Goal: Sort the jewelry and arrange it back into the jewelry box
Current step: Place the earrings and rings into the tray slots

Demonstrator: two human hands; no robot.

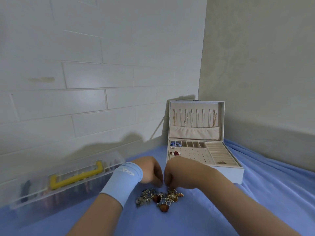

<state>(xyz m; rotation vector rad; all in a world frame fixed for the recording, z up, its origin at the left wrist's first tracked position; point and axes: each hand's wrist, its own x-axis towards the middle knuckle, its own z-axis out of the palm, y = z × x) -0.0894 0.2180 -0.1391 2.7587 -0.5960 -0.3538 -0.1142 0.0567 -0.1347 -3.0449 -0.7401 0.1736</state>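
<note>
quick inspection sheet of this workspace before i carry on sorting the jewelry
surface: blue cloth, creased, covers the whole work area
job's things: tangled jewelry pile on the cloth, near side of the open jewelry box; necklaces hang in its lid, a few pieces lie in its tray
clutter: clear plastic case with yellow handle, left, by the wall
hands: left hand and right hand meet over the pile's far edge, fingers curled down; grip cannot be told
cables: nothing seen
surroundings: tiled wall behind, plain wall at right

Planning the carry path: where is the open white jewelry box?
In the head view, the open white jewelry box stands right of centre on the blue cloth, by the wall corner, just beyond the right hand.
</note>
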